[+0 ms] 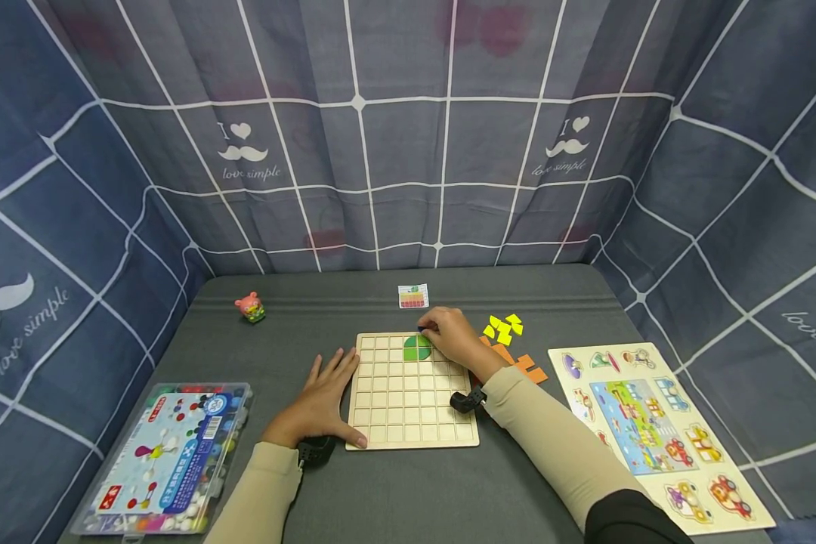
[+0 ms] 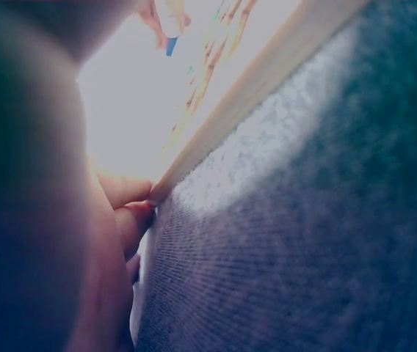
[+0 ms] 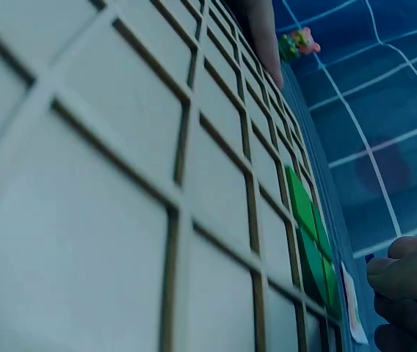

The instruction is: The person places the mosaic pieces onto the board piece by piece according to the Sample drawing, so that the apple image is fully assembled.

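Observation:
A wooden grid board lies in the middle of the grey table. Green pieces fill a few cells near its far edge and also show in the right wrist view. My right hand hovers with curled fingers just past those green pieces, at the board's far edge. A tiny dark speck sits at one fingertip; whether the hand holds anything is unclear. My left hand lies flat on the table, fingers straight, thumb against the board's near left corner.
Yellow pieces and orange pieces lie right of the board. A small card is beyond it, a pink toy far left. A clear bead box sits near left, a vehicle puzzle at right. Checked cloth walls surround the table.

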`<action>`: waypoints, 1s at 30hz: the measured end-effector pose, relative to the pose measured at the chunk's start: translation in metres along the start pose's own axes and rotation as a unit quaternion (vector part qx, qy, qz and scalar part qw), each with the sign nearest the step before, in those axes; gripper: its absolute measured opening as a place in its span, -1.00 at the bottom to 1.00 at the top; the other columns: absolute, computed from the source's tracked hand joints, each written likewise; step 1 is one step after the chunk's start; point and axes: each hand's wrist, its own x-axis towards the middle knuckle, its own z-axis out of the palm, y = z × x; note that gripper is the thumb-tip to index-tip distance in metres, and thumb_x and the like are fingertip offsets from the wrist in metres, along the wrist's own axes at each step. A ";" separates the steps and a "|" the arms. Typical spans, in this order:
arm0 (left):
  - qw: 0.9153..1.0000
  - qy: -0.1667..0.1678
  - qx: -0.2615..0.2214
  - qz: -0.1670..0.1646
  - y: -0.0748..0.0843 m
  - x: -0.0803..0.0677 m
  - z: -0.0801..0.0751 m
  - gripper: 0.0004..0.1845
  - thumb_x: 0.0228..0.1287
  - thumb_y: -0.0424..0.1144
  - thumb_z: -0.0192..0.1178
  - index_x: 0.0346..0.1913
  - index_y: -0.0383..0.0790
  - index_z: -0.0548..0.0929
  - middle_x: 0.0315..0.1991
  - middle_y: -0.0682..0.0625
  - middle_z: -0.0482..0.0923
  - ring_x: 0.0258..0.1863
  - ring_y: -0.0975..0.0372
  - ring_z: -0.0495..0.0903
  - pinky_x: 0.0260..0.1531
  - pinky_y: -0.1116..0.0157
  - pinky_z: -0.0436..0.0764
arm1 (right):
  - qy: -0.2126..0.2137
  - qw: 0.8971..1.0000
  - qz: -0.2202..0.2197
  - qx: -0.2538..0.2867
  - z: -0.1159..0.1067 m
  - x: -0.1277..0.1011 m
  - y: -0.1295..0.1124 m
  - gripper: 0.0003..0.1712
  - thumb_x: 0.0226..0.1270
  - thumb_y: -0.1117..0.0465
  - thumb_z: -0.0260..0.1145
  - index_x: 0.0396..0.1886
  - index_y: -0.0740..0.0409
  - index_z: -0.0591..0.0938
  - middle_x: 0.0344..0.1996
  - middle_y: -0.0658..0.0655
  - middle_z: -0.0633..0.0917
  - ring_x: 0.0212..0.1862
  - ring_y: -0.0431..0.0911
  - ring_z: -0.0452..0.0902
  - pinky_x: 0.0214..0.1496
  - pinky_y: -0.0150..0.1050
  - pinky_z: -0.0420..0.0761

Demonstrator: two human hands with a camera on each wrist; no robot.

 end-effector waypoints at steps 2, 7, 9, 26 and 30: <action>1.000 0.000 0.000 0.000 0.000 0.000 0.000 0.72 -0.47 0.53 0.63 0.71 -0.30 -0.03 0.70 -0.21 -0.18 0.65 -0.16 -0.21 0.49 -0.27 -0.43 | -0.003 1.000 -0.002 -0.002 0.005 0.001 -0.005 -0.86 0.45 0.38 0.45 -0.06 0.22 0.80 -0.11 0.08 0.74 -0.09 -0.10 0.71 -0.03 -0.30 0.70; 1.000 0.002 -0.001 0.000 -0.001 0.001 -0.001 0.72 -0.47 0.53 0.63 0.71 -0.30 -0.04 0.71 -0.19 -0.18 0.65 -0.13 -0.22 0.49 -0.25 -0.44 | -0.009 1.000 -0.016 0.007 0.016 0.004 -0.016 -0.87 0.42 0.39 0.47 -0.09 0.22 0.81 -0.14 0.06 0.75 -0.11 -0.12 0.70 -0.04 -0.28 0.69; 1.000 0.003 -0.001 0.001 -0.001 0.001 0.000 0.73 -0.48 0.53 0.63 0.71 -0.30 -0.04 0.71 -0.18 -0.18 0.65 -0.12 -0.22 0.49 -0.25 -0.44 | -0.016 1.000 -0.025 0.009 0.021 0.004 -0.020 -0.87 0.41 0.39 0.47 -0.09 0.22 0.81 -0.14 0.07 0.76 -0.11 -0.12 0.70 -0.04 -0.27 0.69; 1.000 0.005 -0.006 0.004 0.000 0.000 0.000 0.72 -0.47 0.52 0.64 0.71 -0.29 -0.03 0.71 -0.19 -0.17 0.65 -0.13 -0.21 0.50 -0.25 -0.44 | -0.040 0.996 -0.080 0.009 0.044 0.000 -0.036 -0.87 0.32 0.46 0.49 -0.18 0.25 0.80 -0.21 0.07 0.76 -0.17 -0.16 0.70 -0.08 -0.35 0.68; 1.000 0.003 -0.006 0.002 -0.001 0.000 0.001 0.72 -0.48 0.53 0.64 0.71 -0.29 -0.04 0.71 -0.19 -0.18 0.65 -0.13 -0.21 0.50 -0.25 -0.44 | -0.045 0.996 -0.074 0.007 0.045 -0.001 -0.036 -0.86 0.32 0.45 0.49 -0.16 0.24 0.80 -0.20 0.07 0.77 -0.16 -0.16 0.71 -0.07 -0.36 0.68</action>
